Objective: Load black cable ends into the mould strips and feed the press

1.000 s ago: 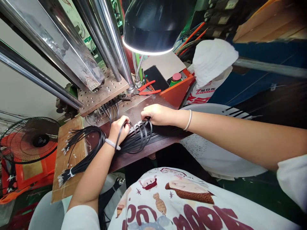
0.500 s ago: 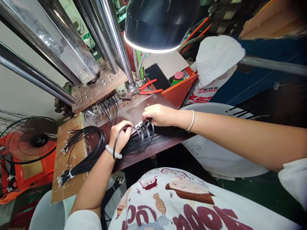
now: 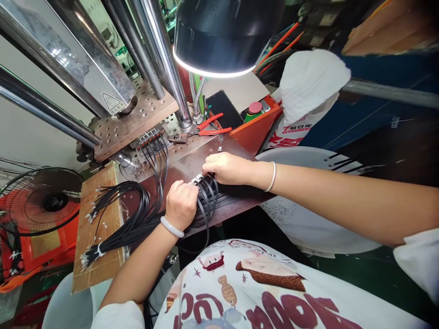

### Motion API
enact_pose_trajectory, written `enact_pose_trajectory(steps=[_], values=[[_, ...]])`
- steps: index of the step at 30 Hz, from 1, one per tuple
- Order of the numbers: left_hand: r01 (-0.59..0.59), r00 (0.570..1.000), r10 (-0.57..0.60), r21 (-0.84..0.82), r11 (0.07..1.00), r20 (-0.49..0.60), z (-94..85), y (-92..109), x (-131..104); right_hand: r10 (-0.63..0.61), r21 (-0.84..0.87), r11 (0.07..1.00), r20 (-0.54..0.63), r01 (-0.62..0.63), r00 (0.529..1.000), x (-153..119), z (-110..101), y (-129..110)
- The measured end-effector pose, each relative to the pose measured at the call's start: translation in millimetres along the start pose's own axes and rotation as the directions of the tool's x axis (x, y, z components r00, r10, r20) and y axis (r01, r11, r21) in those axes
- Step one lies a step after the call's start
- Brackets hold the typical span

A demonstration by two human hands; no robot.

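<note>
A small metal fixture (image 3: 196, 179) lies on the dark bench, with several looped black cables (image 3: 207, 197) running out of it. My left hand (image 3: 181, 204) is closed around a cable at the fixture's left end, its fingertips hidden behind the knuckles. At the right end my right hand (image 3: 221, 168) pinches a cable; its fingertips are partly hidden too. Behind them, more black cables hang from a slotted metal block (image 3: 151, 140) under the press plate (image 3: 137, 119). A tied cable bundle (image 3: 116, 237) rests on a wooden board to the left.
Red-handled pliers (image 3: 214, 131) lie beside the press. A lamp (image 3: 222, 41) hangs over the bench. Further off are a phone (image 3: 224, 109), a red button (image 3: 255, 108), a fan (image 3: 55, 201) at the left and a large white tub (image 3: 302, 224) at the right.
My left hand has moved right along the fixture and turned knuckles up; the cable loop that lay over its wrist now hangs to its right. The press plate stands higher, showing the slotted block.
</note>
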State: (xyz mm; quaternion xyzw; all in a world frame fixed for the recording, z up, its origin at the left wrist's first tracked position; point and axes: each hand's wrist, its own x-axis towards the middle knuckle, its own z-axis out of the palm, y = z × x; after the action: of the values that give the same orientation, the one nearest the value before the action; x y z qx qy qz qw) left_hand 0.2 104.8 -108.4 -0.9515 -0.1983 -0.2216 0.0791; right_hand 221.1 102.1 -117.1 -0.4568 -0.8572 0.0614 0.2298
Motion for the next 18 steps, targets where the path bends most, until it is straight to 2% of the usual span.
enact_pose_trajectory(steps=[2,4,6,8,11,13,15,18], values=[[0.058,0.998,-0.061,-0.076,0.995,-0.034,1.8,-5.8,-1.1,0.008,-0.043,0.999,0.037,-0.006,0.999,1.4,-0.3,-3.4],[0.185,0.979,-0.198,-0.214,0.959,-0.041,2.0,-16.5,1.0,0.025,-0.046,0.999,0.055,-0.023,0.998,2.0,0.1,-6.5],[0.291,0.954,-0.295,-0.357,0.888,0.043,1.2,-28.5,5.8,0.040,-0.035,0.999,0.064,-0.037,0.997,1.4,-0.7,-9.1],[0.337,0.942,-0.299,-0.423,0.841,0.156,0.4,-37.9,11.1,0.052,-0.034,0.998,0.061,-0.050,0.997,-1.0,-5.8,-10.4],[0.356,0.930,-0.292,-0.350,0.866,0.225,-0.3,-43.0,15.8,0.091,0.012,0.996,0.121,-0.093,0.989,-8.9,-24.3,-7.6],[0.352,0.928,-0.299,-0.256,0.900,0.221,-1.4,-40.8,16.7,0.100,0.087,0.989,0.218,-0.121,0.971,-16.9,-40.4,-1.5],[0.319,0.937,-0.285,-0.170,0.932,0.201,-3.3,-36.2,17.0,0.094,0.111,0.986,0.263,-0.127,0.960,-26.4,-53.4,6.7],[0.210,0.962,-0.194,-0.065,0.976,0.190,-6.0,-28.8,17.6,0.138,-0.088,0.989,0.197,-0.123,0.971,-39.6,-60.1,18.2]])
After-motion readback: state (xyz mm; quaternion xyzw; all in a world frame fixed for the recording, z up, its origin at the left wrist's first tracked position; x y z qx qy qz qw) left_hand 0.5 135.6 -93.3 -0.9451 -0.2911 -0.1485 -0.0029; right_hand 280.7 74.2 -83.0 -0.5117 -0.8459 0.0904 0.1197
